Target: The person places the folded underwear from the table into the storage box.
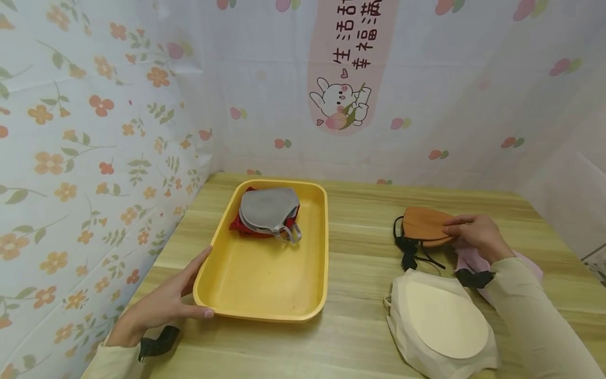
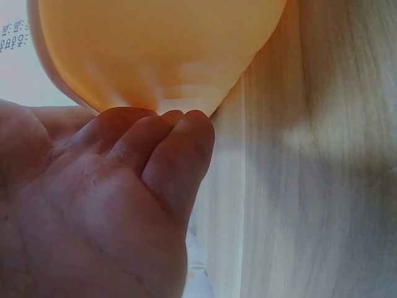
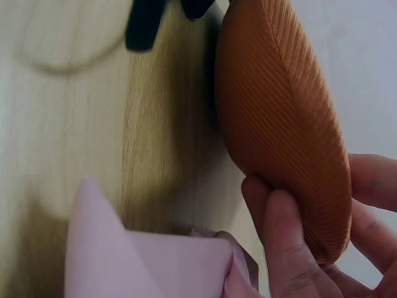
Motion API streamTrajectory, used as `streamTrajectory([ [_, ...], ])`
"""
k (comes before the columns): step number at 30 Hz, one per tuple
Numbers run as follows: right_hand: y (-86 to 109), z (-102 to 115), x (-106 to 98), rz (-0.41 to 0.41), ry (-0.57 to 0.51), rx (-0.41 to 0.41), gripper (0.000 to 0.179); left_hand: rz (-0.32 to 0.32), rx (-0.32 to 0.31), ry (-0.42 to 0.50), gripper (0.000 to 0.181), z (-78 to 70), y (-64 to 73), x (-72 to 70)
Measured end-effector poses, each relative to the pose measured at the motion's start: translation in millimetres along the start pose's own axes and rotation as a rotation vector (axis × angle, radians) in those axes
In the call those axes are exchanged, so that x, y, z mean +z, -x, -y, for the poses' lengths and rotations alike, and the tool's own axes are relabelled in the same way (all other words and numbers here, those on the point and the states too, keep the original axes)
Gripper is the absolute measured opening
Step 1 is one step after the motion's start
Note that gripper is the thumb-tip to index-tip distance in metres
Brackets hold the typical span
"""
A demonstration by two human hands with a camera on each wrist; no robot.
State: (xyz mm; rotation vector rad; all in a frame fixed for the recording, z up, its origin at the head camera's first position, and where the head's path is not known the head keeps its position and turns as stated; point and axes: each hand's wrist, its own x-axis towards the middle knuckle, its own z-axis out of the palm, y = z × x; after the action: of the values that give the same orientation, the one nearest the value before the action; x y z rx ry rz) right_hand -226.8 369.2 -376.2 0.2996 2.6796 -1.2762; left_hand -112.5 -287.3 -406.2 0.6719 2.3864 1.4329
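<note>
The left hand point(image 1: 161, 302) spreads unclenched against the near corner of a yellow rectangular tray point(image 1: 265, 284), in which a grey rounded fabric piece point(image 1: 267, 208) lies on red cloth point(image 1: 241, 227). Well to the right, on the wooden table point(image 1: 357, 284) behind a cream cloth bundle point(image 1: 447, 321), is a rounded orange-brown piece of ribbed fabric point(image 1: 423, 223); it should be light, soft, hardly slippery and not fragile. The right hand point(image 1: 479, 237) pinches its right edge between thumb and fingers, likely a surer hold than the thin black straps point(image 1: 409, 258) beside it

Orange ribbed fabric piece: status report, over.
Right hand pinches orange ribbed fabric piece. Left hand against yellow rectangular plastic tray. Pink fabric below right wrist.
</note>
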Motion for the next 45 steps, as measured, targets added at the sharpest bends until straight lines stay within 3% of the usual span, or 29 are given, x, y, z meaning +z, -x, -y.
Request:
streamTrajectory([
  [4,2.9,3,2,-0.067,0.026,-0.023,0.045,-0.008,0.001,-0.01,0.115,0.5,0.3,0.7],
  [11,5.7,11,-1,-0.034,-0.156,-0.076,0.011,-0.004,0.008,-0.002,0.115,2.2,0.9,1.0],
  [20,13.0,29,-2,-0.059,-0.188,-0.126,0.012,-0.001,-0.005,-0.007,0.114,2.4,0.5,0.7],
  [25,15.7,41,0,-0.061,-0.179,-0.158,0.025,-0.003,-0.004,-0.006,0.115,3.1,0.7,0.7],
  [32,23.0,62,3,-0.053,-0.2,-0.205,0.027,-0.006,-0.012,-0.02,0.115,3.1,0.4,0.6],
  [45,42.8,106,20,-0.041,-0.175,-0.282,0.043,-0.01,-0.002,-0.011,0.116,1.1,0.4,1.4],
])
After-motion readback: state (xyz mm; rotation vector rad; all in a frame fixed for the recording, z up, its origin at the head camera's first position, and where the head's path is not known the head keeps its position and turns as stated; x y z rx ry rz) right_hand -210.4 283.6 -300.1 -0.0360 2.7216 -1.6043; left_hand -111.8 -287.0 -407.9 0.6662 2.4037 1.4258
